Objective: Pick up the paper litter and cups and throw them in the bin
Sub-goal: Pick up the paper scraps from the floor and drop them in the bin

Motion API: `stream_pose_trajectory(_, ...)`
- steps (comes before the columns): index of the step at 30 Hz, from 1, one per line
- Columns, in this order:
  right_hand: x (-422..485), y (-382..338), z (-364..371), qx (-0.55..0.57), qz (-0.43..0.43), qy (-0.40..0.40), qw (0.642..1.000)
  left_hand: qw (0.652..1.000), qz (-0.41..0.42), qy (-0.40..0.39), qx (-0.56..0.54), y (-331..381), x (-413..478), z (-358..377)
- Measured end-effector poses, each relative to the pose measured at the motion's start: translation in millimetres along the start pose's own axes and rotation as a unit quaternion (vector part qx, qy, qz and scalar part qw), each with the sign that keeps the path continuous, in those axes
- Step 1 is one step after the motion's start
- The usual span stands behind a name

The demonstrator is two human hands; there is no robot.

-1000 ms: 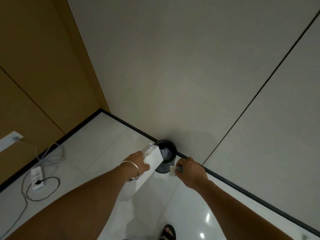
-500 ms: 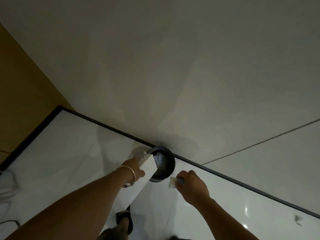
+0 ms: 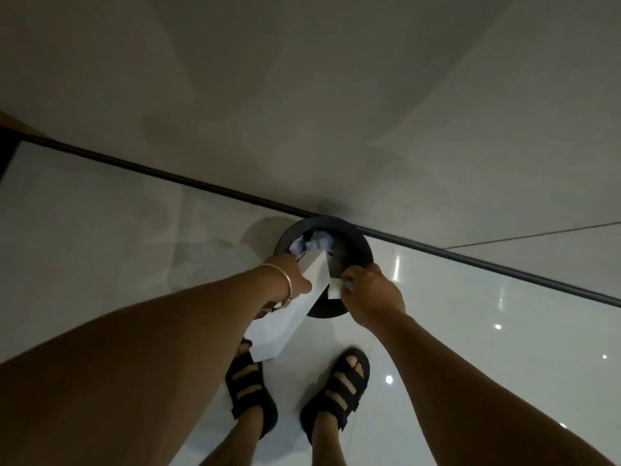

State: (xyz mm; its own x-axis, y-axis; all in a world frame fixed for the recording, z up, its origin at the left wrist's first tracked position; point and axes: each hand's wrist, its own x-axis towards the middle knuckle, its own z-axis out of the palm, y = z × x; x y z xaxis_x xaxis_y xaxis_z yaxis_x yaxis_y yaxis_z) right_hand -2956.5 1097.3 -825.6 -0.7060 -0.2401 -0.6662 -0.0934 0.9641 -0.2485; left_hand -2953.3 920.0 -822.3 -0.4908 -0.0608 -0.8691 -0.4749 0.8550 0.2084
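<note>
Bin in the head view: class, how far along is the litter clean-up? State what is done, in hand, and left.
Done: crumpled paper lies inside the bin. In hand: the left hand holds a long white box tipped into the bin's mouth; the right hand pinches a paper scrap over the rim. Left: releasing both; no cups in view.
</note>
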Motion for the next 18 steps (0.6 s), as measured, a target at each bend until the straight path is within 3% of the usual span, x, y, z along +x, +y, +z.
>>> stream_pose_trajectory(8, 64.8, -0.7, 43.4, 0.019, -0.012, -0.008, 1.000, 0.999, -0.011, 0.028, 0.022, -4.9, 55.9, 4.2)
stream_pose_trajectory(11, 54.0, -0.2, 49.1, 0.030, -0.007, -0.017, 0.999, 0.998, -0.011, 0.066, -0.022, -11.0, 50.0, 1.8)
stream_pose_trajectory(14, 33.7, 6.1, 48.9, 0.061, 0.012, -0.019, 0.998, 0.982, 0.002, 0.151, -0.116, -9.1, 38.6, -8.0)
stream_pose_trajectory(18, 8.3, 14.3, 47.0, 0.106, 0.032, -0.002, 0.994, 0.983, 0.020, 0.163, -0.084, -3.5, 19.2, -15.2)
